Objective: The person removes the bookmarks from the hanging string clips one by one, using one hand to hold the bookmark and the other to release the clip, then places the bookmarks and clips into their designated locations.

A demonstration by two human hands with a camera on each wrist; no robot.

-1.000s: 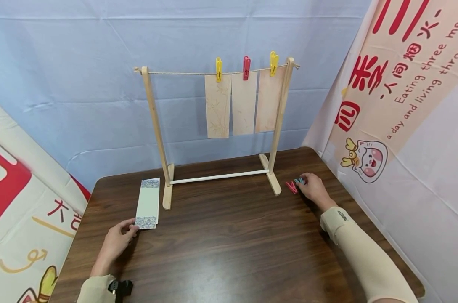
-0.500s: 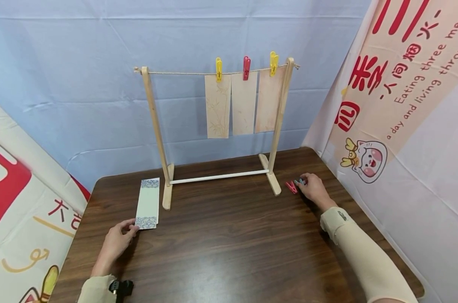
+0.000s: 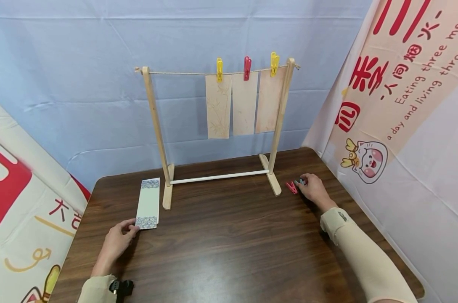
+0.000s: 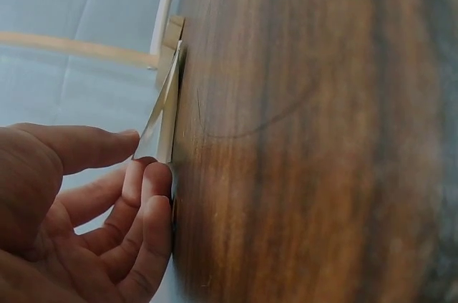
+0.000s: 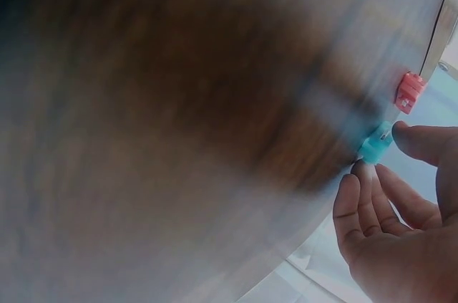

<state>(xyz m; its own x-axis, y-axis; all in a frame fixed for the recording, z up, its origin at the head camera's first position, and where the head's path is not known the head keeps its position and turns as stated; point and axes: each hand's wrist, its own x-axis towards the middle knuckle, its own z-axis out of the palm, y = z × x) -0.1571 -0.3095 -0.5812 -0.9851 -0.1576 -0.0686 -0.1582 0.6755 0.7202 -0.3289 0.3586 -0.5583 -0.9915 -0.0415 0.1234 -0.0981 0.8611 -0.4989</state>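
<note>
At the left of the table, my left hand (image 3: 117,240) pinches the near corner of a pale green card (image 3: 148,204) with blue patterned ends. The left wrist view has the thumb on top of the slightly raised card (image 4: 154,125) and fingers under it, with another layer of card below. Over on the right, my right hand (image 3: 315,190) pinches a teal clothespin (image 5: 375,144) between thumb and fingertips, low at the table top. Just left of it lies a pink-red clothespin (image 3: 291,187), not touched by the hand.
A wooden stand (image 3: 156,126) carries a cord (image 3: 179,73) across its top. Three paper cards hang from the right part of the cord: a bamboo-print card (image 3: 218,109), a cream card (image 3: 244,107) and a pinkish card (image 3: 267,105). Yellow and red clothespins hold them. Cloth backdrops (image 3: 81,84) surround the table (image 3: 229,235).
</note>
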